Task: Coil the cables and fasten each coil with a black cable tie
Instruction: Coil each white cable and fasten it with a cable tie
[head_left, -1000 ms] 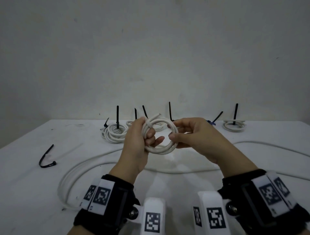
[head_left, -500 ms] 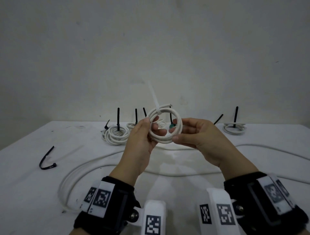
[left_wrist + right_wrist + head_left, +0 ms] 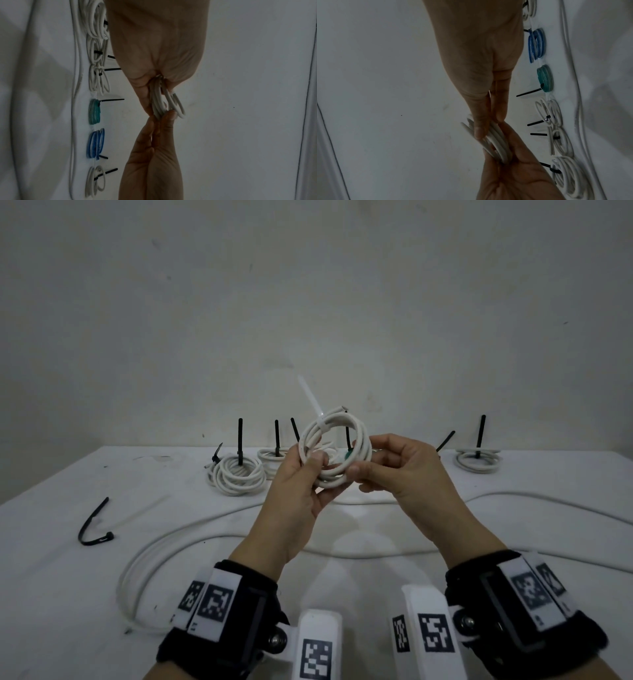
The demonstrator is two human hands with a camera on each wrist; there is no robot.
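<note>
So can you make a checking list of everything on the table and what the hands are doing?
Surface: white table, a few dark specks.
Job's things: small white coil held up in the air, a white tie sticking up from it; one loose black cable tie lying at the left.
Clutter: nothing seen.
Hands: left hand and right hand both pinch the small white coil.
Cables: long white cable still uncoiled across the table; finished coils in a row at the back with black ties, including a teal coil and a blue coil.
Surroundings: plain wall.
</note>
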